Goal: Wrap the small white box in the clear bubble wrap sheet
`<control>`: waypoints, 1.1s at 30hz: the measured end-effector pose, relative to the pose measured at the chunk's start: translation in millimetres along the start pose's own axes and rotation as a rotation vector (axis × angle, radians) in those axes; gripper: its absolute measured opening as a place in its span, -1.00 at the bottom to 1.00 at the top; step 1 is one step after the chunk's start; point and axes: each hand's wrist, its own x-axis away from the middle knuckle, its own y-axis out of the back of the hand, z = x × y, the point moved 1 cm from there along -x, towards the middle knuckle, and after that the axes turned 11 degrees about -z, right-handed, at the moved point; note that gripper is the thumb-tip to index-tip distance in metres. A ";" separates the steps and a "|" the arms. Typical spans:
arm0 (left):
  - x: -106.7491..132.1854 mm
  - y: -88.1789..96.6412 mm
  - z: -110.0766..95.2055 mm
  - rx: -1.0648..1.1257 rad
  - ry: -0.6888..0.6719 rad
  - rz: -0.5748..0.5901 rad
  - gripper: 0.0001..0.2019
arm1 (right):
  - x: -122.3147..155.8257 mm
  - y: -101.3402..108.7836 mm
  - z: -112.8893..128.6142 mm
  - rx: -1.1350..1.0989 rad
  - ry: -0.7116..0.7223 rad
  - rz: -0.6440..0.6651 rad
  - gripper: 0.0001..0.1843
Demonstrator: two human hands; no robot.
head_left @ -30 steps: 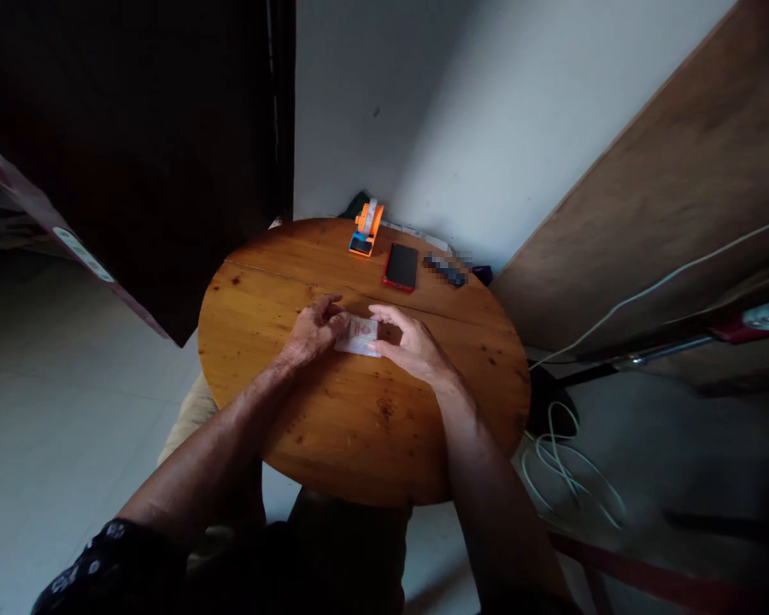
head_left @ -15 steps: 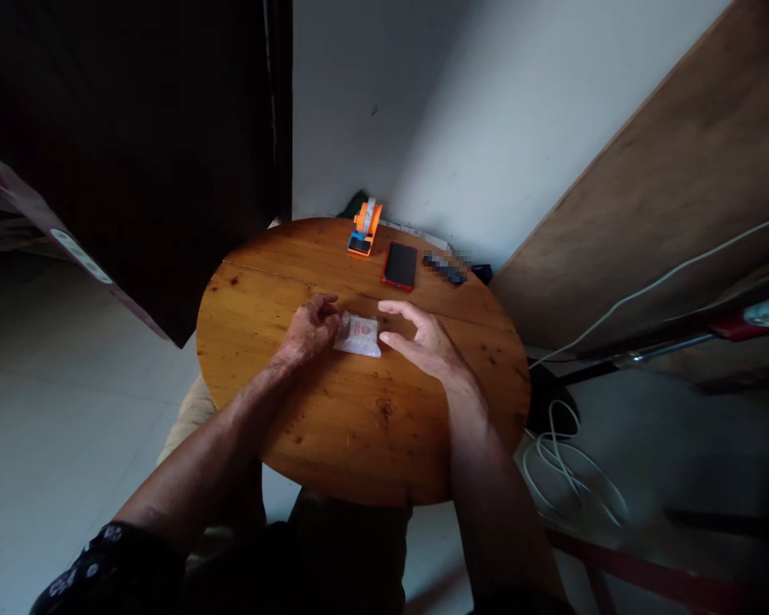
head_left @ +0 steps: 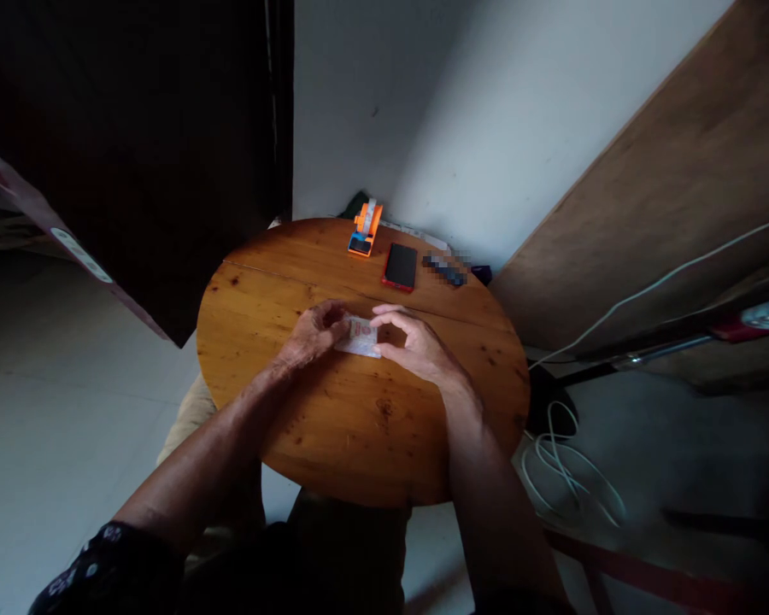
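A small clear plastic packet (head_left: 361,336) with white contents and red print lies on the round wooden table. My left hand (head_left: 313,336) grips its left edge, the thumb over the plastic and the other fingers curled behind. On the opposite side, my right hand (head_left: 416,343) has its thumb and bent fingertips at the right edge, closed about it with a gap inside the curve of the fingers. The packet's two ends are partly hidden by the fingers.
Toward the back of the table (head_left: 384,444) stand an orange tape dispenser (head_left: 365,229), a red-edged phone (head_left: 399,266) and a blurred dark item (head_left: 445,268). A white wall rises behind. White cable (head_left: 567,465) lies coiled on the floor at right.
Both hands have closed in on the packet from either side. The left thumb now rests on it, and the right fingers have bent down to its right edge.
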 end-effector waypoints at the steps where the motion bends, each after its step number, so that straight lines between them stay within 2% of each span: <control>1: 0.5 0.1 -0.8 -0.014 -0.001 0.005 -0.54 | -0.1 -0.9 -0.2 -0.001 0.002 -0.009 -0.71; 11: -2.8 0.9 8.3 -0.045 -0.061 0.060 -0.52 | -1.2 -8.6 0.0 -0.033 0.029 -0.092 -0.90; 18: -2.8 -0.1 7.1 -0.021 -0.054 0.063 -0.54 | -2.1 -8.7 1.6 -0.026 0.032 -0.177 -0.87; 26: -2.4 -1.5 4.4 -0.017 -0.029 0.027 -0.55 | -2.5 -3.7 1.8 -0.016 0.014 -0.181 -0.85; 33: 0.3 -0.8 1.9 0.001 -0.013 0.056 -0.49 | -2.5 -0.6 2.9 -0.018 0.000 -0.206 -0.85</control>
